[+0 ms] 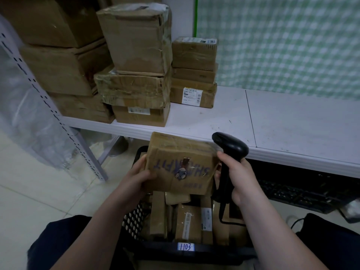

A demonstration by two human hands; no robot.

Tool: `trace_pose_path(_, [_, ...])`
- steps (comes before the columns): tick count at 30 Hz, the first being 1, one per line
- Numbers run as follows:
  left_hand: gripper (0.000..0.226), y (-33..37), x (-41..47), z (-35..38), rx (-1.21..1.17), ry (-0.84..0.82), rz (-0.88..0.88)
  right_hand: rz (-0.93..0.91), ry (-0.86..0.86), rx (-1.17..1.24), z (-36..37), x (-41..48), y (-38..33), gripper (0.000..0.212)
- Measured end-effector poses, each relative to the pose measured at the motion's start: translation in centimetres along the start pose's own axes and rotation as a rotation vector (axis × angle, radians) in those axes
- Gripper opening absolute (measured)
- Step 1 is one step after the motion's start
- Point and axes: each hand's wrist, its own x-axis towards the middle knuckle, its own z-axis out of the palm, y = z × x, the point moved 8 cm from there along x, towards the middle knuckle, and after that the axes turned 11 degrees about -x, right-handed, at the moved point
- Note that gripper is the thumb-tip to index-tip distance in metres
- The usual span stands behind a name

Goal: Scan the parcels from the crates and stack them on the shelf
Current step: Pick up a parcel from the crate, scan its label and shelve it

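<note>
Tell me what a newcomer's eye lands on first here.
First the brown parcel, gripped by the left hand at centre, above a black crate of more parcels. Beside it the right hand holds a black scanner. Behind, stacked boxes crowd the left end of the white shelf.

Parcel (180, 164): creased brown cardboard, glossy tape. Scanner (230, 146): smooth black plastic. Shelf (282, 121): scuffed matt white board.
</note>
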Motion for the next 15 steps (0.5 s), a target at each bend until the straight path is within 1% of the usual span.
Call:
trace_pose_path(2, [0.074, -0.5, -0.2, 0.2, 0.078, -0.026, -0.102, -0.042, 0.023, -0.007, -0.6, -0.1, -0.8, 0.018])
trace_pose_path(4, [0.094, -0.8, -0.6, 0.4, 0.157, -0.083, -0.184, -0.076, 0.026, -0.025, -1.2, -0.3, -1.4, 0.009])
trace_pose_path(5, [0.107, -0.9, -0.8, 0.7, 0.157, -0.118, -0.219, -0.089, 0.018, -0.029, -1.4, -0.4, -1.7, 0.008])
trace_pose_path(6, [0.115, -1.0, -1.0, 0.9, 0.13, -0.144, -0.249, -0.101, 0.004, -0.033, -1.6, -0.4, -1.9, 0.012])
trace_pose_path(7, [0.114, -1.1, -1.1, 1.1, 0.085, -0.16, -0.265, -0.11, -0.014, -0.044, -1.7, -0.6, -2.1, 0.016])
trace_pose_path(10, [0.09, -1.0, -1.2, 1.9, -0.105, -0.195, -0.248, -0.131, -0.073, -0.074, -1.8, -1.0, -2.7, 0.027])
trace_pose_path(11, [0.086, -1.0, -0.9, 1.7, -0.167, -0.176, -0.226, -0.143, -0.088, -0.084, -1.8, -1.1, -2.9, 0.029])
trace_pose_path(13, [0.078, -1.2, -0.1, 1.0, -0.244, -0.087, -0.208, -0.154, -0.105, -0.107, -1.8, -1.2, -3.0, 0.032])
trace_pose_path(15, [0.067, -1.1, 0.5, 0.9, -0.245, -0.021, -0.183, -0.131, -0.107, -0.089, -1.6, -1.1, -2.7, 0.024])
